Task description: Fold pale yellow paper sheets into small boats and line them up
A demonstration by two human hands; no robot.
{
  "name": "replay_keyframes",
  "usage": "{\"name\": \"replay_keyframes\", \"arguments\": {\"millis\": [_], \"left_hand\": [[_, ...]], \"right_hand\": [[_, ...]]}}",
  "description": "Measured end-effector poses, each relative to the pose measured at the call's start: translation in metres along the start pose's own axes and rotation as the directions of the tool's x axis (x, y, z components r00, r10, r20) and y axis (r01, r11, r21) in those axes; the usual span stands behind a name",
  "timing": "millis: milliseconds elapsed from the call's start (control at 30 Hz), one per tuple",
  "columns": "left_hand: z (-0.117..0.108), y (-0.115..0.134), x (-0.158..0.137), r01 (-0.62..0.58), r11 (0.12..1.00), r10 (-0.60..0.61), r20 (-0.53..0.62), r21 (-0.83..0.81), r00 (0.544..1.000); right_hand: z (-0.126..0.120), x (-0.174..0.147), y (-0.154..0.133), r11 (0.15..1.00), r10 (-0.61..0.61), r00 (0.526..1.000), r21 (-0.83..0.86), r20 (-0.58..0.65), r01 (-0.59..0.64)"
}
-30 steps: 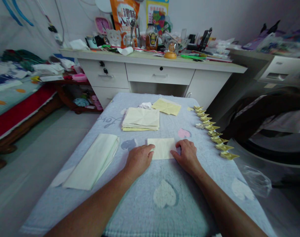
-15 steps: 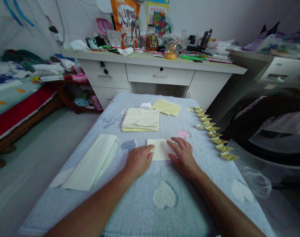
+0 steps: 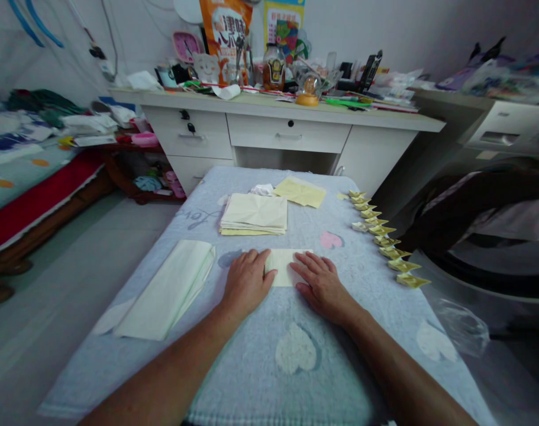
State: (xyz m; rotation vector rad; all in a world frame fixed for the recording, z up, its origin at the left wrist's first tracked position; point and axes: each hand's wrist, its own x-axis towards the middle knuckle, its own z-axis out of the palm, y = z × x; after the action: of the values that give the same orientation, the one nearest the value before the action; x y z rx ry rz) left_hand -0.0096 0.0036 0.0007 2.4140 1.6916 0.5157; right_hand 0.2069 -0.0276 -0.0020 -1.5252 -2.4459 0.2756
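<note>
Left hand (image 3: 247, 278) and right hand (image 3: 321, 283), loosely spread, touch one cream sheet (image 3: 281, 269); one paper stack (image 3: 254, 212) beyond.

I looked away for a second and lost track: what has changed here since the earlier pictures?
The right hand moved left from the right edge of the small sheet and is now spread over its right part. The left hand has opened its fingers, which point more forward at the sheet's left edge. The sheet, stack of paper and folded paper boats stayed put.
</note>
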Motion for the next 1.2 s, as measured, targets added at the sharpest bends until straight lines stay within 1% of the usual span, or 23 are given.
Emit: {"name": "replay_keyframes", "arguments": {"millis": [33, 100, 167, 233, 300, 367, 400, 433, 500, 533, 600, 667, 700, 767, 867, 933, 967, 1067, 1133, 1200], "left_hand": [[0.0, -0.001, 0.001, 0.022, 1.0, -0.022, -0.043, 0.0, 0.999], [0.001, -0.003, 0.003, 0.09, 0.996, -0.091, -0.078, -0.022, 0.993], [0.002, -0.003, 0.004, 0.144, 0.987, -0.148, -0.056, -0.07, 0.987], [0.001, -0.004, 0.005, 0.169, 0.977, -0.173, -0.023, -0.128, 0.985], [0.001, -0.004, 0.006, 0.161, 0.965, -0.165, -0.002, -0.207, 0.986], [-0.001, -0.005, 0.007, 0.123, 0.945, -0.125, 0.011, -0.305, 0.992], [-0.002, -0.005, 0.007, 0.089, 0.931, -0.087, 0.022, -0.355, 0.996], [-0.003, -0.005, 0.007, 0.05, 0.914, -0.039, 0.036, -0.403, 0.999], [-0.005, -0.005, 0.008, -0.032, 0.878, 0.075, 0.071, -0.479, 0.995], [-0.007, -0.004, 0.007, -0.069, 0.864, 0.13, 0.09, -0.499, 0.987], [-0.01, -0.002, 0.006, -0.13, 0.849, 0.226, 0.13, -0.512, 0.965], [-0.014, 0.001, 0.003, -0.173, 0.842, 0.292, 0.162, -0.51, 0.943], [-0.015, 0.002, 0.002, -0.178, 0.842, 0.305, 0.176, -0.51, 0.936], [-0.017, 0.003, 0.0, -0.146, 0.845, 0.29, 0.209, -0.515, 0.934], [-0.018, 0.002, -0.001, -0.065, 0.848, 0.233, 0.26, -0.526, 0.937], [-0.016, 0.002, -0.001, -0.035, 0.84, 0.204, 0.254, -0.542, 0.946], [-0.014, 0.002, -0.001, -0.02, 0.833, 0.181, 0.239, -0.553, 0.954], [-0.009, 0.003, -0.001, 0.062, 0.805, 0.065, 0.192, -0.59, 0.979], [-0.006, 0.005, -0.001, 0.126, 0.793, -0.017, 0.186, -0.596, 0.982], [-0.004, 0.007, -0.001, 0.158, 0.811, -0.06, 0.189, -0.563, 0.98]], "right_hand": [[0.0, 0.0, 0.0, 1.0, -0.002, 1.0, 0.009, -0.009, 0.003], [0.001, -0.001, 0.002, 1.0, -0.002, 0.999, 0.03, -0.052, 0.003], [0.005, -0.002, 0.006, 0.998, 0.03, 0.991, 0.051, -0.133, -0.023], [0.009, -0.001, 0.01, 0.994, 0.098, 0.967, 0.076, -0.236, -0.082], [0.013, 0.0, 0.013, 0.98, 0.185, 0.93, 0.127, -0.317, -0.152], [0.013, 0.002, 0.016, 0.953, 0.278, 0.893, 0.217, -0.355, -0.211], [0.012, 0.002, 0.017, 0.935, 0.319, 0.877, 0.272, -0.359, -0.229], [0.01, 0.002, 0.018, 0.914, 0.351, 0.869, 0.327, -0.349, -0.238], [0.005, 0.001, 0.018, 0.878, 0.367, 0.886, 0.419, -0.284, -0.23], [0.001, 0.001, 0.018, 0.866, 0.351, 0.906, 0.45, -0.238, -0.218], [-0.005, -0.002, 0.018, 0.858, 0.281, 0.945, 0.486, -0.166, -0.169], [-0.01, -0.004, 0.017, 0.844, 0.219, 0.966, 0.524, -0.137, -0.117], [-0.011, -0.006, 0.016, 0.829, 0.206, 0.971, 0.549, -0.125, -0.105], [-0.013, -0.008, 0.016, 0.786, 0.204, 0.976, 0.606, -0.075, -0.118], [-0.012, -0.009, 0.014, 0.705, 0.208, 0.978, 0.693, 0.002, -0.152], [-0.011, -0.007, 0.012, 0.666, 0.224, 0.974, 0.725, 0.031, -0.177], [-0.01, -0.007, 0.01, 0.662, 0.245, 0.969, 0.724, 0.04, -0.197], [-0.01, -0.004, 0.006, 0.704, 0.329, 0.943, 0.655, 0.039, -0.273], [-0.011, -0.003, 0.003, 0.748, 0.361, 0.932, 0.592, 0.018, -0.301], [-0.01, -0.002, 0.0, 0.79, 0.378, 0.926, 0.526, -0.013, -0.315]]}}
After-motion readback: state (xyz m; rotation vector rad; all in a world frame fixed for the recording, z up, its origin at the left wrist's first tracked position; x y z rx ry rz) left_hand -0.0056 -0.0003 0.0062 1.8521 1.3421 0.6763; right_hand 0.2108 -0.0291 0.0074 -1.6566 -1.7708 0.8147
